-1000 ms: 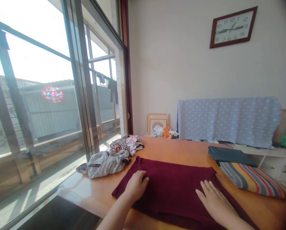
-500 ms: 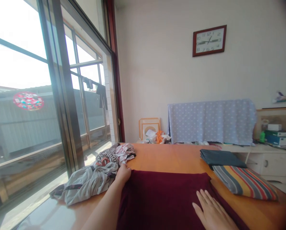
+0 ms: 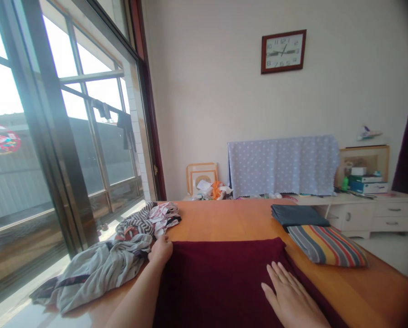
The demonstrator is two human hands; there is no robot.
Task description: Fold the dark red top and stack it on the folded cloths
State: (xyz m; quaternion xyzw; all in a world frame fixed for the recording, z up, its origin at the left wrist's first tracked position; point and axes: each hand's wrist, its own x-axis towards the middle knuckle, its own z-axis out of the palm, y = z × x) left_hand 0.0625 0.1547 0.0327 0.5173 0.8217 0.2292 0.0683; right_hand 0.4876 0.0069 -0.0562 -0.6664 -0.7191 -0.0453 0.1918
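A dark maroon piece of clothing (image 3: pixel 217 282) lies spread on the table in front of me; its near part runs out of the picture. My left hand (image 3: pixel 162 249) is closed on its far left corner, with the fingertips partly hidden. On the right side of the cloth my right hand (image 3: pixel 286 291) rests flat, fingers stretched out. Just left of my left hand is a crumpled grey garment (image 3: pixel 98 269). To the right, past my right hand, lies a folded striped cloth (image 3: pixel 327 246) overlapping a folded dark blue-grey cloth (image 3: pixel 298 215).
The orange-brown wooden table (image 3: pixel 221 218) stretches toward the wall. Crumpled striped garments (image 3: pixel 135 223) and a pink-white one (image 3: pixel 165 216) lie along its left edge by the window (image 3: pixel 98 136). Behind stand a polka-dot cover (image 3: pixel 282 166) and a white cabinet (image 3: pixel 357 218).
My view has turned to the right, so everything sits further left in the picture. Both hands stay at about the same places on the maroon cloth.
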